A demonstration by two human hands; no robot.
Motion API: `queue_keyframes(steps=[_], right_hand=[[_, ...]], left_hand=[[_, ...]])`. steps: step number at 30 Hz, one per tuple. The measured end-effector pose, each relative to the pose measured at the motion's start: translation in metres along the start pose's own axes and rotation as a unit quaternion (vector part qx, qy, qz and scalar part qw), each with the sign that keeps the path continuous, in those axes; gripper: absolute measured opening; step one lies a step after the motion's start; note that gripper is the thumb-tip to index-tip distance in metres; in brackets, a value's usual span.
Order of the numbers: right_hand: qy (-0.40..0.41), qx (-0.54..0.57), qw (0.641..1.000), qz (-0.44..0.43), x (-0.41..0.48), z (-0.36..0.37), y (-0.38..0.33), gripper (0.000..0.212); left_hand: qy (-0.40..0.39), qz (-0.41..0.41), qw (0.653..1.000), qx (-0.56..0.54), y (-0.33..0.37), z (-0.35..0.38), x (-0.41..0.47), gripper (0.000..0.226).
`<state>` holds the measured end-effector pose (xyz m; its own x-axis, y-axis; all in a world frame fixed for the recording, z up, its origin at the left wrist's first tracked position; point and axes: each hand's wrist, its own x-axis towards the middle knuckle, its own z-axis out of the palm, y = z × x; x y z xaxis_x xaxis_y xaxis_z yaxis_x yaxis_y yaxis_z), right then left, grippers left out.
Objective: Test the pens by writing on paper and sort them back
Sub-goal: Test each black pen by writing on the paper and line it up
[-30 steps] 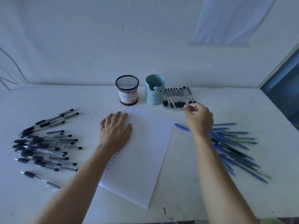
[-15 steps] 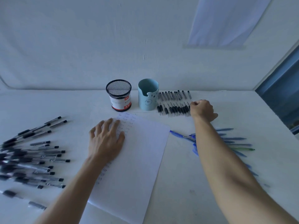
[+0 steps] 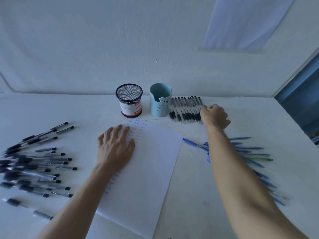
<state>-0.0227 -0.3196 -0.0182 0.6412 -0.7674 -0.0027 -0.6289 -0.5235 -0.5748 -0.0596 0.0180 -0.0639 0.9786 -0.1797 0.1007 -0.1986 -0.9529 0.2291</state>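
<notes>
Pens, black row: right hand at row end, fingers curled, grasp unclear; best lay pen parallel, snug beside last; left hand flat, released, pinning paper.

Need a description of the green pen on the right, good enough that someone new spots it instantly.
Start at the white sheet of paper in the middle of the view. To its right lies a fanned pile of blue pens. The green pen lies nearly level on the pile's far right side, and it is the only green barrel among the blue ones.
</notes>
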Motion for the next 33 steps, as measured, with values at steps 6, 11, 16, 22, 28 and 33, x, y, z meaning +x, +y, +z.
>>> queue_keyframes(steps=[6,11,16,22,28,33], right_hand=[[0.029,0.028,0.995,-0.088,-0.059,-0.007,-0.019,0.024],[-0.038,0.058,0.973,-0.221,-0.145,0.010,-0.025,0.021],[-0.182,-0.033,0.918,-0.350,-0.204,0.035,-0.014,0.040],[-0.234,-0.132,0.888,-0.372,-0.225,0.041,0.000,0.060],[-0.211,-0.146,0.890,-0.378,-0.230,0.042,0.001,0.068],[-0.177,-0.137,0.894,-0.388,-0.232,0.045,0.002,0.087]], left_hand=[[-0.004,0.002,1.000,-0.015,0.000,-0.003,-0.001,0.067],[-0.015,-0.026,0.996,-0.079,-0.003,-0.006,0.000,0.053],[0.008,-0.076,0.970,-0.233,-0.005,-0.027,-0.005,0.048],[0.024,-0.110,0.929,-0.353,-0.033,-0.057,-0.015,0.027],[0.044,-0.085,0.991,-0.090,-0.070,-0.068,-0.037,0.031],[-0.051,-0.060,0.997,-0.013,-0.095,-0.083,-0.060,0.030]])
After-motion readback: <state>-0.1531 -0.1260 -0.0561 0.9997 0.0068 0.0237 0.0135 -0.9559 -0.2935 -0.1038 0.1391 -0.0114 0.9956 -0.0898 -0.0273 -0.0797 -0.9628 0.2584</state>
